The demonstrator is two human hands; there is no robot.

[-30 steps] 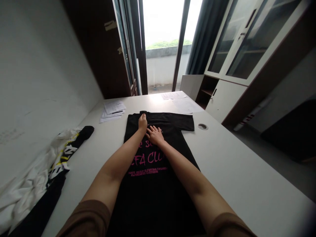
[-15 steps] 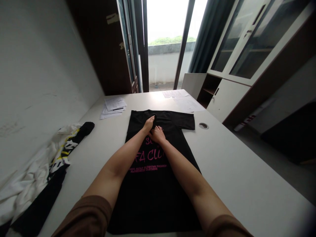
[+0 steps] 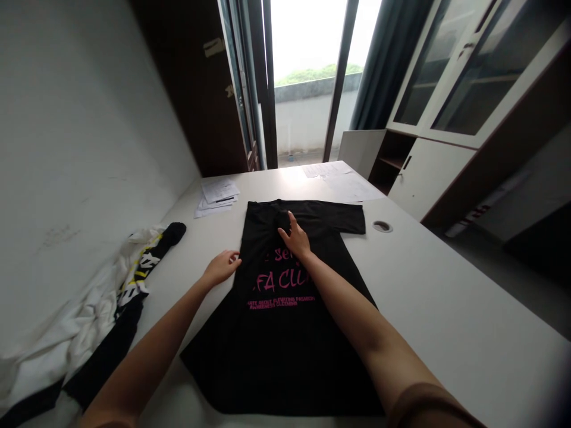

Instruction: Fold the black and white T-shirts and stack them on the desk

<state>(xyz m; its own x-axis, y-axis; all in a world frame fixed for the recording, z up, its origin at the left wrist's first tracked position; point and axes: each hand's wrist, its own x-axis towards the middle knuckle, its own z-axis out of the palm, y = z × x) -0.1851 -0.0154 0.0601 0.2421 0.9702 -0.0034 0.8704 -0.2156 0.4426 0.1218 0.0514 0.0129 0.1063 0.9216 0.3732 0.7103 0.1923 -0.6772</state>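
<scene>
A black T-shirt [image 3: 294, 351] with pink lettering lies on a white table, its one visible sleeve [image 3: 348, 219] pointing right. My left hand [image 3: 223, 267] is at the shirt's left edge, fingers curled and their tips at the cloth; the grip itself is partly hidden. Below it, the lower left corner [image 3: 196, 355] of the shirt flares outward. On the upper chest, above the lettering, rests my right hand [image 3: 297, 238], thumb and forefinger spread apart next to a small dark bunch of cloth [image 3: 282, 222].
White, black and yellow clothing [image 3: 102, 297] is heaped along the wall at left. Papers with a pen [image 3: 218, 198] lie at the back left, and more sheets [image 3: 352, 185] at the back right. A round cable hole [image 3: 382, 226] sits in the tabletop [image 3: 446, 309] right of the sleeve.
My left hand has left the shirt's middle and moved to its left edge. The lower left side of the shirt has spread outward. My right hand stays on the chest, its fingers now spread.
</scene>
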